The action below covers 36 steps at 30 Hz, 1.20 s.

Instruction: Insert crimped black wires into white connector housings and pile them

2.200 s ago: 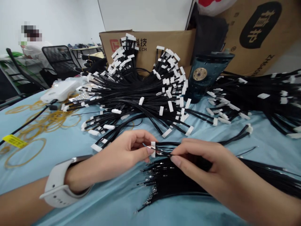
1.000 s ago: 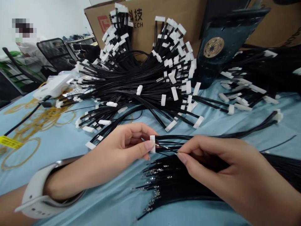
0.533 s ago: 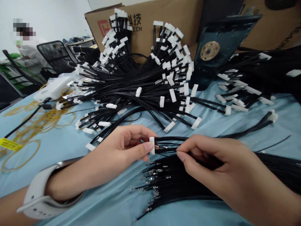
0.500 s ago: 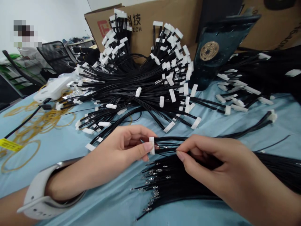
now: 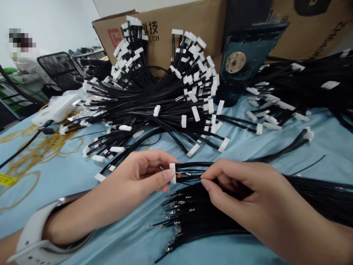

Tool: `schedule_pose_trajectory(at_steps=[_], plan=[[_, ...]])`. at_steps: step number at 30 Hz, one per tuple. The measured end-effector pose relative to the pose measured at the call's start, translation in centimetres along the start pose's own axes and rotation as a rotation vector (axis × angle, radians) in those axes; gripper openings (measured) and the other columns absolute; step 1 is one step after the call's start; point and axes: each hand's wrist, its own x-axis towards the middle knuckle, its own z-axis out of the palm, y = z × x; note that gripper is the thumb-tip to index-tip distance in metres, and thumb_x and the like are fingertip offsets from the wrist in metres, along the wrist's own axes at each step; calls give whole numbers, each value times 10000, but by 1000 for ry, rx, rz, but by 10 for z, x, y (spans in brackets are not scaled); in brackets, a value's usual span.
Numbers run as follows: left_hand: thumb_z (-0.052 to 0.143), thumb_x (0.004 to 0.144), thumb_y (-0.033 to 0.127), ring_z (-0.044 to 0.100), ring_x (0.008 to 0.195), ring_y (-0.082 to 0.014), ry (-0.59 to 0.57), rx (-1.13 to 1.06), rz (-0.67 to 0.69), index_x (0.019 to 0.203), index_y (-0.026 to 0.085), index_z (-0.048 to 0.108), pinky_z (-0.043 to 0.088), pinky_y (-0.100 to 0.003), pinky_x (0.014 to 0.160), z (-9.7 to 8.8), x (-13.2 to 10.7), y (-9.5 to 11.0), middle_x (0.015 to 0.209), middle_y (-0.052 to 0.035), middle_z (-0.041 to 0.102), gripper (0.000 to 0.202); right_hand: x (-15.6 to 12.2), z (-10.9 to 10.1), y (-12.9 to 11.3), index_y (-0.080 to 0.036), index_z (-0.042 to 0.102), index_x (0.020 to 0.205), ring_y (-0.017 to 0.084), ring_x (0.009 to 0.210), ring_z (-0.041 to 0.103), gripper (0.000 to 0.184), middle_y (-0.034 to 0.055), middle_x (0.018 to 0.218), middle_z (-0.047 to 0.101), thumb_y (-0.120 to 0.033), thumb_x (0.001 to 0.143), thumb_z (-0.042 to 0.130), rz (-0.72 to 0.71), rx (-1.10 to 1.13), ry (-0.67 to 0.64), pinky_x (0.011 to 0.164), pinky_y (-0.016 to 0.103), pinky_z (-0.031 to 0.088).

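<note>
Between the thumb and fingers of my left hand is a white connector housing, with black wires running out of it to the right. My right hand pinches a thin black wire just right of the housing; its fingertips hide the exact grip. Some bare metal terminals show among the wires between my hands. Below them lies a thick bundle of loose black wires, their crimped metal ends pointing left.
Behind my hands is a large heap of black cables with white connectors. A dark tumbler stands right of it, before cardboard boxes. Yellow rubber bands and a white power strip lie left. A person is at far left.
The whole view has shifted slightly, so things appear further left. Both hands keep their grips, and the housing and wire stay nearly the same distance apart.
</note>
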Motion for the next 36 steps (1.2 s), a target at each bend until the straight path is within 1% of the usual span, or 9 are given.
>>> schedule_pose_trajectory(at_steps=[7,12,17,20,25,28,32,36], plan=[[701,807,243,571,560,-79,31,51,0,895,157,720,437,-161,530,0,2,0,684,61,663,125,-1,-1,0,-172,600,621,32,433,332,215,-97,498,362,-61,774,497,-71,-31,-17,398,111,291],[698,812,231,571,570,-91,34,50,10,881,180,721,440,-177,546,1,2,0,668,74,649,89,0,-1,-3,-162,623,640,32,439,355,235,-86,505,420,-51,785,476,-145,-50,-16,415,118,308],[681,856,213,575,625,-103,-14,50,-22,887,166,711,448,-196,593,2,-2,4,738,47,664,64,0,-3,-3,-175,600,639,50,458,381,244,-67,525,464,-51,796,462,-188,-50,-43,439,145,344],[673,868,213,576,636,-106,-27,73,-13,911,173,711,451,-199,602,2,-3,3,745,47,662,70,0,-3,-3,-182,603,650,54,456,369,238,-71,527,440,-47,794,470,-163,-45,-47,424,156,323],[655,880,223,588,646,-114,-29,147,15,904,194,721,462,-196,609,3,-6,0,712,55,657,76,1,-2,-2,-189,605,654,52,439,352,215,-89,503,380,-55,787,502,-47,-27,-55,402,145,300],[666,877,232,596,641,-121,-31,182,33,907,213,728,465,-200,603,3,-8,-1,687,57,654,71,0,-2,-2,-194,599,659,51,432,359,212,-93,502,400,-51,786,507,-40,-5,-77,400,148,298],[673,860,221,623,633,-131,-25,207,13,904,208,734,483,-214,598,5,-8,0,700,38,683,77,0,-2,-3,-197,620,686,58,433,376,218,-82,509,431,-70,815,498,-45,24,-115,397,159,303],[700,838,215,626,616,-123,-17,139,-16,876,194,732,491,-206,588,7,-6,3,706,38,697,54,-1,-1,-3,-196,596,682,54,438,362,209,-86,510,422,-67,813,497,-19,47,-110,407,165,297]])
